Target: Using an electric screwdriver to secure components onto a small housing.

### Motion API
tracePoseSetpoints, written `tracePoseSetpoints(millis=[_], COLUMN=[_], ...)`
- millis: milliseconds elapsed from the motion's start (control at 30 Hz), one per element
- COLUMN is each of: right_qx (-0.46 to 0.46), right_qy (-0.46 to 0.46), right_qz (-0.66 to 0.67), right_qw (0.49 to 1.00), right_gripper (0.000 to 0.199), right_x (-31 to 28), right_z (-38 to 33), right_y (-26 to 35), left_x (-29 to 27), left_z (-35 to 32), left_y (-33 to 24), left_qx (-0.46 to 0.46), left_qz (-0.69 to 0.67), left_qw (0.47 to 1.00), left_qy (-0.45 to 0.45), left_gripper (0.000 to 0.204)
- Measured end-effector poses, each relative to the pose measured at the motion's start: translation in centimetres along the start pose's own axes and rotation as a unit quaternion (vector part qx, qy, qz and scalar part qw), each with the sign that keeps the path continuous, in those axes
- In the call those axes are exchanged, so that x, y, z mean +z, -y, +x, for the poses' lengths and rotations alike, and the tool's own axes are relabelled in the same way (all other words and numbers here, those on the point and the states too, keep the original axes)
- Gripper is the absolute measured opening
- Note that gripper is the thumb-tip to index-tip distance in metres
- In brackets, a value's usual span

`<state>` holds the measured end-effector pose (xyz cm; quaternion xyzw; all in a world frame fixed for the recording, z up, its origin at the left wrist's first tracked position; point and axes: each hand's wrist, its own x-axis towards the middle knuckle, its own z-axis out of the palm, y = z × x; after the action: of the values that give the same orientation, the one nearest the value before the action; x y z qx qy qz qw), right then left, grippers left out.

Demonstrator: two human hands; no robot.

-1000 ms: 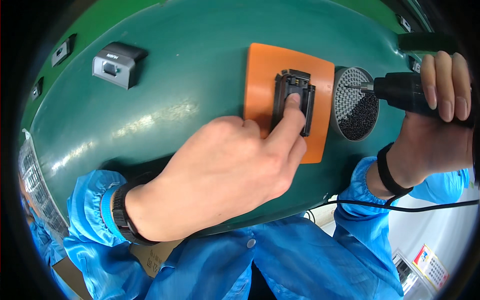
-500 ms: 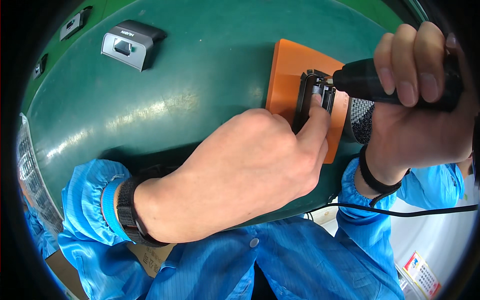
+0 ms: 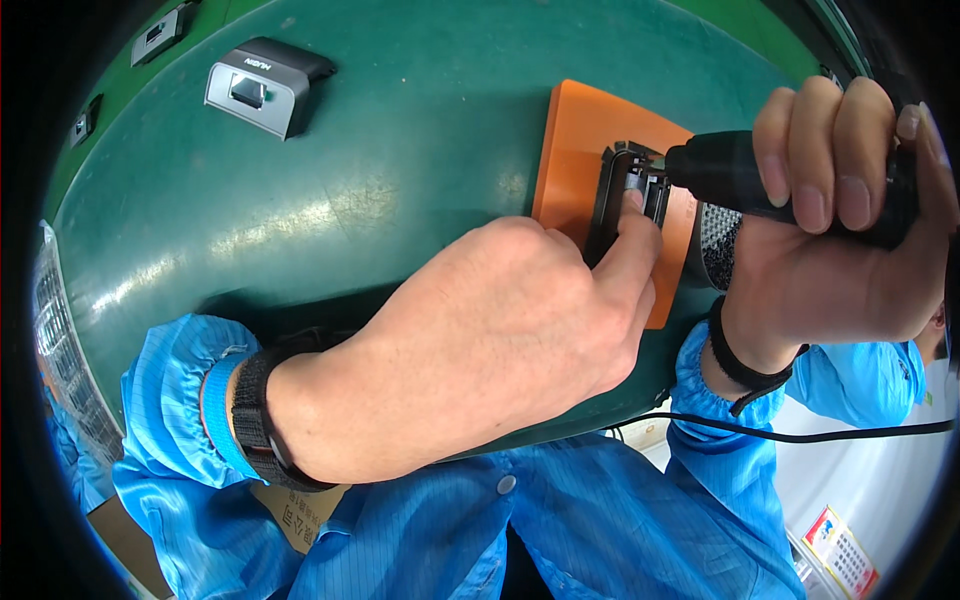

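An orange block-like fixture (image 3: 572,135) rests on the green table, with a small black housing (image 3: 606,210) seated in it. My left hand (image 3: 490,330) reaches over the near side of the fixture. Its index fingertip presses on a small silvery part (image 3: 633,181) inside the housing; the other fingers are curled and the thumb is hidden. My right hand (image 3: 810,240) is wrapped round a black electric screwdriver (image 3: 715,166), held from the right. The driver's tip meets the housing's far end, just beyond my left fingertip; any screw there is too small to make out.
A grey-and-black housing with a square window (image 3: 255,90) stands at the table's far left. Similar pieces (image 3: 158,36) lie beyond the table edge. A black cable (image 3: 800,437) runs along the lower right. Clear plastic trays (image 3: 62,330) sit at the left edge.
My right hand and the electric screwdriver have shifted slightly down, nearer to me, with the tip still at the housing. My left hand stays pressed in the same place.
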<state>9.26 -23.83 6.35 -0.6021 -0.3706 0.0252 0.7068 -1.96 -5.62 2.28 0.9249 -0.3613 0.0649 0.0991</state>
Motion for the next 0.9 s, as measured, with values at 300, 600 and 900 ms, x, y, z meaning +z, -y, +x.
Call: tracePoseSetpoints(millis=[300,600,900], right_qx=[-0.005,-0.009,-0.011], right_qy=[-0.005,-0.005,-0.006], right_qz=[-0.006,-0.013,-0.017], right_qw=[1.0,1.0,1.0], right_gripper=[0.023,0.023,0.022], right_x=[0.5,1.0,1.6], right_z=[-0.2,-0.5,-0.5], right_y=[0.0,0.1,0.1], left_x=[0.0,0.0,0.0], left_z=[0.0,0.0,-0.1], left_y=[0.0,0.0,0.0], left_qx=[-0.003,-0.004,-0.005], left_qz=[0.0,-0.013,-0.013], left_qw=[1.0,1.0,1.0], left_qy=[-0.004,-0.002,-0.004], left_gripper=[0.023,0.025,0.025])
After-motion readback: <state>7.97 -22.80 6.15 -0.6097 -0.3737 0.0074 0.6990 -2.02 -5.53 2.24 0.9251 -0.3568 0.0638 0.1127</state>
